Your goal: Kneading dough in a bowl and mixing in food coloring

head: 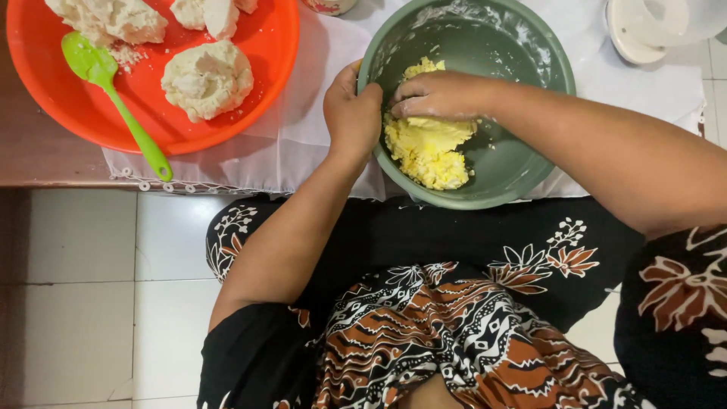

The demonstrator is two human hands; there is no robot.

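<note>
Left hand [352, 113] grips green bowl [530, 170] rim — right hand [439, 95] presses yellow dough [428, 148], fingers flat; keep bowl steady.

- The left hand [352, 113] is bare, with no ring, watch or glove.
- The right hand [439, 95] is bare too, with pale floury smears on its fingers.
- Both forearms are uncovered up to short sleeves.
- The black garment [424, 250] carries white leaf sprigs and rust-brown flowers.
- A wrapped cloth [454, 341] over the lap shows wavy bands of black, white and orange-brown.
</note>
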